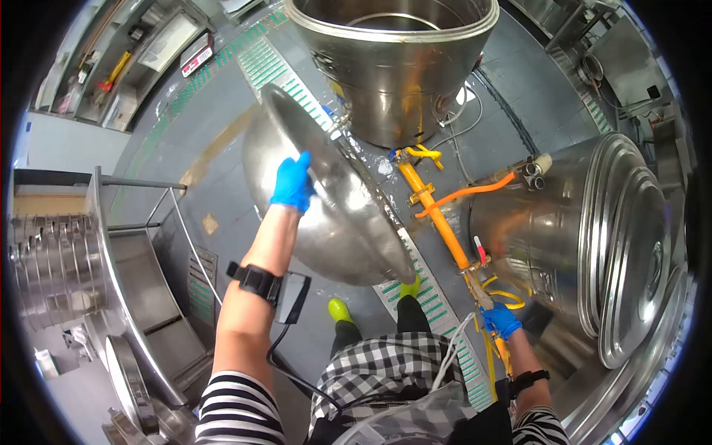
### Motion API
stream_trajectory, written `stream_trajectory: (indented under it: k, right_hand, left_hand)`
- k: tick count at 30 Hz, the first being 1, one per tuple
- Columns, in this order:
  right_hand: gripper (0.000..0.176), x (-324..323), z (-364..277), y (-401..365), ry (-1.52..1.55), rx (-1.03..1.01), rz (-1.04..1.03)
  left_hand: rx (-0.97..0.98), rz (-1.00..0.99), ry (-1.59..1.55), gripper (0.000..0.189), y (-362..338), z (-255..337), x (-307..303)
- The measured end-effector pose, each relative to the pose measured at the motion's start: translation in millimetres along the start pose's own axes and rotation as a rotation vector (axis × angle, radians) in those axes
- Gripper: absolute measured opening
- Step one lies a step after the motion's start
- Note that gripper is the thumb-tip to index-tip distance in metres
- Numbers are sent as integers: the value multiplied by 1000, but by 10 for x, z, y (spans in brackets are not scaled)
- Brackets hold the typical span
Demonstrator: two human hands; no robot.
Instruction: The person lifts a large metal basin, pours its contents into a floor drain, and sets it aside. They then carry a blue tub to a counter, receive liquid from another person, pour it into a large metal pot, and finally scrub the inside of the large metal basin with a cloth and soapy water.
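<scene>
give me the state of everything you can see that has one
Metal bowl: tilted steeply
Left hand: gloved, holding the bowl
Right hand: gloved, at the yellow pipe; grip unclear
Far pot: upright, uncovered
Large round lid: by the right-hand pot; whether seated, can't tell
Red handle: setting can't be told
Green boots: worn, on the floor

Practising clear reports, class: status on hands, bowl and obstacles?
Left hand gripping metal bowl; right hand by yellow pipe, grip unclear. Bowl tilted. Large vat standing beyond it.
</scene>
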State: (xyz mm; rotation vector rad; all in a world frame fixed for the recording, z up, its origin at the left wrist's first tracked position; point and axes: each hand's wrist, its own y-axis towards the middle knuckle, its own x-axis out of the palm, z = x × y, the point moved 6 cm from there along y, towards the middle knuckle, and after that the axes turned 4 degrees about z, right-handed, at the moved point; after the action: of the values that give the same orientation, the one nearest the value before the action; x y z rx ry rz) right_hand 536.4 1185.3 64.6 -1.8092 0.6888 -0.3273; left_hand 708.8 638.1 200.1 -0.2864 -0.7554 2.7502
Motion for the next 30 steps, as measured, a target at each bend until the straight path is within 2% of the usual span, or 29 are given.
stream_trajectory:
  k: [5, 7, 10, 11, 14, 17, 18, 20, 21, 22, 23, 24, 26, 27, 30]
  right_hand:
    - [13, 138, 136, -292, -20, 13, -27]
    - [10, 282, 107, -481, -23, 0, 1]
    - [9, 515, 6, -767, -96, -59, 80]
    - [9, 611, 12, -789, -106, -65, 83]
    - [14, 904, 11, -862, -40, -90, 56]
    - [17, 1373, -265, -1132, -150, -117, 8]
    - [17, 1464, -295, -1142, -175, -131, -17]
    - [17, 1587, -351, -1164, -188, -155, -31]
    - [18, 1632, -386, -1174, -197, -178, -48]
    - [18, 1639, -450, -1190, -204, -177, -41]
    - [17, 1668, -479, -1223, -217, -176, -13]
    - [16, 1690, -505, -1232, -230, -180, 17]
    - [15, 1619, -498, -1158, -226, -170, 41]
    - [13, 1589, -495, -1138, -221, -165, 58]
    - [11, 1670, -677, -1336, -234, -141, 95]
  left_hand:
    - [-92, 175, -135, 18, -580, -147, -1332]
    - [-112, 254, -136, 20, -568, -242, -1965]
    - [-71, 224, -328, 16, -537, -157, -2646]
    - [-69, 208, -496, 16, -523, -158, -2806]
    - [-117, 182, -529, 31, -741, 77, -3080]
    - [-113, 59, -700, 32, -635, -142, -3435]
    - [-117, 102, -736, 32, -702, -202, -3518]
    - [-133, 216, -735, 34, -732, -530, -3806]
    - [-126, 313, -634, 36, -741, -784, -4076]
    - [-213, 154, -865, 39, -814, -1027, -4235]
    - [-220, 278, -754, 41, -842, -1377, -4585]
    - [-131, 293, -758, 43, -919, -1624, -4808]
    - [-122, 372, -833, 43, -1142, -2068, -5117]
    - [-100, 475, -808, 45, -1371, -2017, -5057]
    - [-122, 633, -897, 46, -1610, -2585, -5254]
